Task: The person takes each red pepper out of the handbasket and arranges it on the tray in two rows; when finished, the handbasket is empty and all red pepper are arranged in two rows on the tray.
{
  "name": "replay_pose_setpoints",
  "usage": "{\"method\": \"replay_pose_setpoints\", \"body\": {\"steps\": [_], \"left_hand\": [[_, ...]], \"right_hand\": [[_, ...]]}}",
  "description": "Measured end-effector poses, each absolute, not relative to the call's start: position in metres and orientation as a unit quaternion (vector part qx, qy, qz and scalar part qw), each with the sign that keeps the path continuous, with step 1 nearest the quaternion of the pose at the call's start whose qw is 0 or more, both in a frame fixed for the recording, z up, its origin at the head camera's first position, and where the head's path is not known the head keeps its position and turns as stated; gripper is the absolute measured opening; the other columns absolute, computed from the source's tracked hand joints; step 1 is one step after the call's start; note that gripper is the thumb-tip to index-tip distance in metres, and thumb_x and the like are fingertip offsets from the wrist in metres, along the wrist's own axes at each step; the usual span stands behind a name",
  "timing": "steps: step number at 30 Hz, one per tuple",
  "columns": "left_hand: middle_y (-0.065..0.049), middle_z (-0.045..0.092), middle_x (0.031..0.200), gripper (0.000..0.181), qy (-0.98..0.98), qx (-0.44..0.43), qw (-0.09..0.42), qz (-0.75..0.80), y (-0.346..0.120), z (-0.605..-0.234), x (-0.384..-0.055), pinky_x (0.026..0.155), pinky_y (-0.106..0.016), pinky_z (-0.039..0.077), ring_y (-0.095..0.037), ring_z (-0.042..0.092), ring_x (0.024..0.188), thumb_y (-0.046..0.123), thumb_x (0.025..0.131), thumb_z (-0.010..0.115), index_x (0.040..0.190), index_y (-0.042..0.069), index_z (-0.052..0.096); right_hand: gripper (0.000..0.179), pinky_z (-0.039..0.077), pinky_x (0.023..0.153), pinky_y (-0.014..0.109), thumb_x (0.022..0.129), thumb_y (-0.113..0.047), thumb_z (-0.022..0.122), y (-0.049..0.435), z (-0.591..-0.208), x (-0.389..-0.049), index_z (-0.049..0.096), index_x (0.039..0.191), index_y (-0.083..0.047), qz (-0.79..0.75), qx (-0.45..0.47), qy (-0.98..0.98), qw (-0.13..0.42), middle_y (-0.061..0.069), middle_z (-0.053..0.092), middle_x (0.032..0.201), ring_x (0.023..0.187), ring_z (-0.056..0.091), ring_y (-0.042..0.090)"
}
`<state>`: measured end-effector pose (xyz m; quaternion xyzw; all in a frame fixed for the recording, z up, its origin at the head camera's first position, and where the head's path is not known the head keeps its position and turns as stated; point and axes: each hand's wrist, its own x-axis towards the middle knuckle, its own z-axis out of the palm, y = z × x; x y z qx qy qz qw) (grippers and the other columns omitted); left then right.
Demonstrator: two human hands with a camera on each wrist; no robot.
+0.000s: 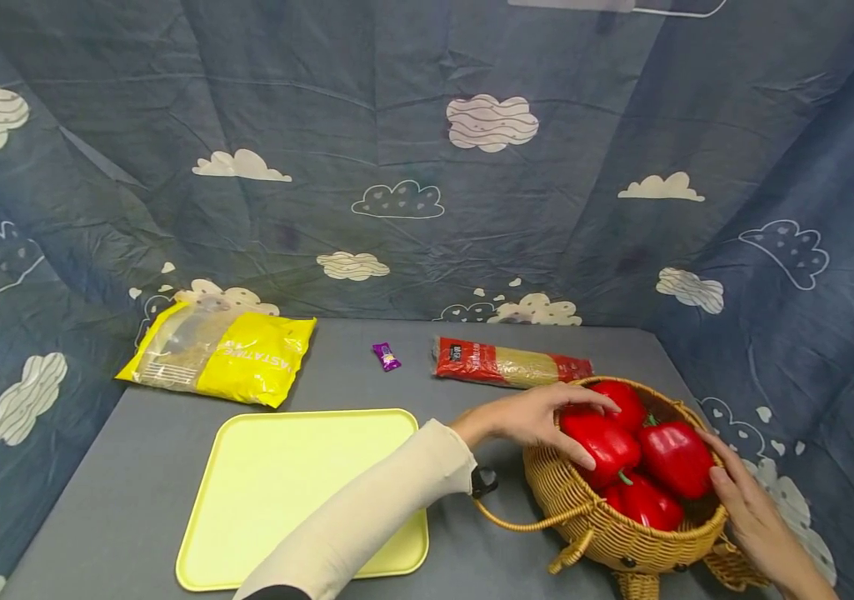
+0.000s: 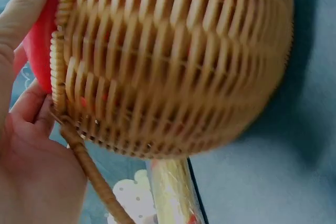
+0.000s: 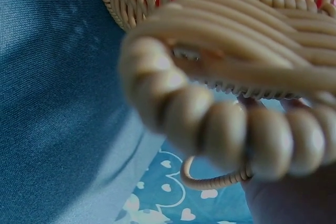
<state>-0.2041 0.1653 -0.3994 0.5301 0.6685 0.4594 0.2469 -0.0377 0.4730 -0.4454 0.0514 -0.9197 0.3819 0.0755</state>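
Note:
A round wicker basket (image 1: 557,492), woven like an animal with ears and dark eyes, stands at the right of the table with several red bell peppers inside. In the head view, my left hand (image 1: 527,414) reaches over the rim, thumb and fingers curled round the leftmost bell pepper (image 1: 601,446). The left wrist view shows that hand (image 2: 39,156) at the rim beside the woven wall (image 2: 173,61). My right hand (image 1: 752,508) rests at the basket's right rim, fingers fairly straight near another pepper (image 1: 676,458). A woven ear (image 3: 178,103) hides most of it in the right wrist view.
A pale yellow tray (image 1: 299,483) lies left of the basket, under my left forearm in view. Farther back are a yellow bag (image 1: 257,354), a small purple wrapped candy (image 1: 386,357) and a red pack of noodles (image 1: 512,363). A cloud-print curtain (image 1: 397,125) surrounds the table.

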Motion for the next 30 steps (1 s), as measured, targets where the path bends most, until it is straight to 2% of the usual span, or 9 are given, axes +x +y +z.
{"method": "replay_pose_setpoints", "body": {"steps": [5,14,21,26,30], "left_hand": [[0.003,0.054,0.137,0.07,0.66,0.53,0.228,0.48,0.165,-0.394,-0.202,0.1,-0.017,0.043,0.002,0.045,0.118,0.019,0.082,0.084,0.144,0.02,0.051],[0.007,0.051,0.147,0.067,0.667,0.524,0.215,0.484,0.162,-0.39,-0.198,0.108,-0.02,0.038,0.002,0.041,0.131,0.021,0.081,0.085,0.142,0.022,0.056],[0.006,0.047,0.138,0.068,0.655,0.506,0.198,0.524,0.149,-0.379,-0.2,0.097,-0.02,0.048,-0.001,0.041,0.124,0.017,0.079,0.086,0.141,0.022,0.057],[0.005,0.046,0.138,0.067,0.664,0.491,0.188,0.532,0.135,-0.374,-0.203,0.097,-0.021,0.048,-0.003,0.042,0.124,0.02,0.079,0.086,0.14,0.024,0.058],[0.004,0.048,0.131,0.064,0.669,0.484,0.178,0.535,0.124,-0.374,-0.203,0.095,-0.023,0.05,-0.004,0.045,0.119,0.022,0.08,0.085,0.139,0.025,0.059]], "right_hand": [[0.053,0.032,0.083,-0.002,0.109,-0.011,0.032,0.473,-0.445,-0.038,0.018,0.161,-0.013,0.381,0.05,-0.92,0.08,-0.035,0.025,0.141,0.118,0.032,-0.022],[0.054,0.034,0.082,-0.002,0.11,-0.014,0.032,0.473,-0.445,-0.037,0.015,0.161,-0.016,0.379,0.032,-0.922,0.065,-0.036,0.022,0.141,0.116,0.031,-0.023],[0.054,0.034,0.082,-0.002,0.11,-0.015,0.033,0.471,-0.444,-0.04,0.016,0.161,-0.014,0.379,0.033,-0.923,0.067,-0.036,0.023,0.139,0.116,0.031,-0.022],[0.053,0.033,0.082,-0.002,0.11,-0.014,0.033,0.471,-0.444,-0.039,0.018,0.161,-0.014,0.378,0.036,-0.922,0.072,-0.036,0.024,0.139,0.116,0.031,-0.022],[0.053,0.034,0.082,-0.002,0.109,-0.012,0.033,0.472,-0.445,-0.037,0.018,0.161,-0.013,0.383,0.041,-0.92,0.077,-0.034,0.025,0.14,0.116,0.032,-0.021]]}}
